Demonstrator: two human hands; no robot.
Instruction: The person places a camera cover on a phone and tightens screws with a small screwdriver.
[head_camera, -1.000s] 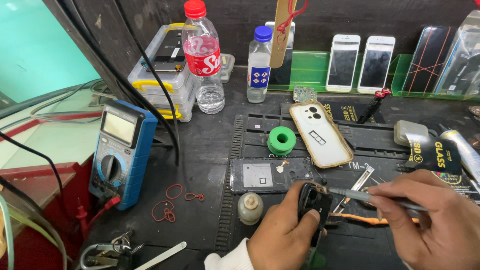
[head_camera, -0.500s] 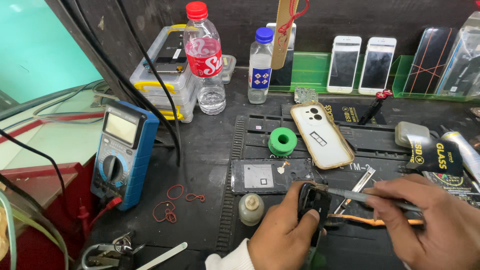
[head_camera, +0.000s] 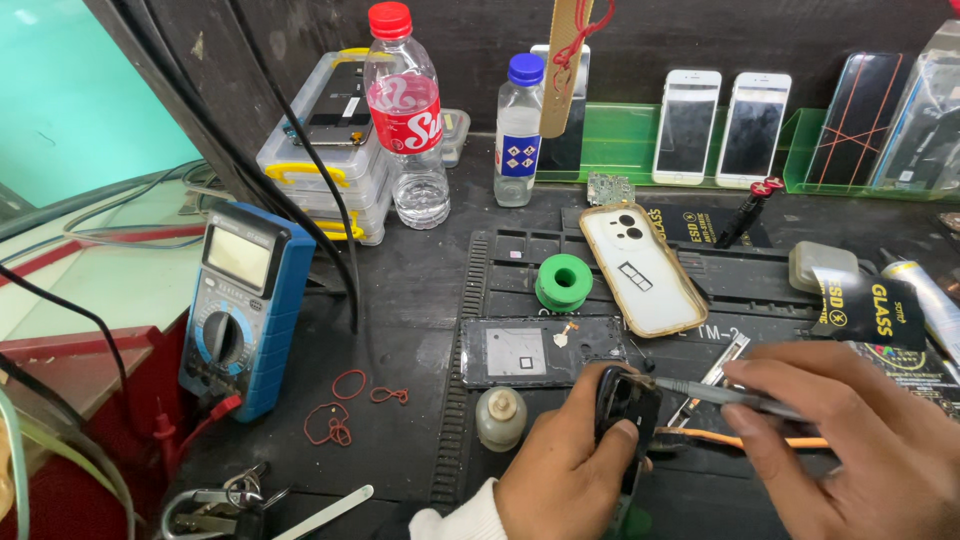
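Observation:
My left hand (head_camera: 562, 466) grips a small black phone part (head_camera: 628, 405), held upright near the front of the black work mat (head_camera: 500, 270). My right hand (head_camera: 850, 440) holds a thin grey tool (head_camera: 735, 397) like a pen, its tip touching the top of the black part. Just behind lie an opened dark phone frame (head_camera: 540, 351) and a white phone back in a clear case (head_camera: 640, 266).
A blue multimeter (head_camera: 240, 305) with leads stands at left. Two bottles (head_camera: 408, 120) (head_camera: 520, 128) and a plastic storage box (head_camera: 330, 140) stand at the back. A green solder spool (head_camera: 562, 282), a small glass bottle (head_camera: 500, 418), red rubber bands (head_camera: 345, 400) and two white phones (head_camera: 720, 125) are around.
Both hands stay almost still; the tool tip stays against the black part. The view has shifted slightly.

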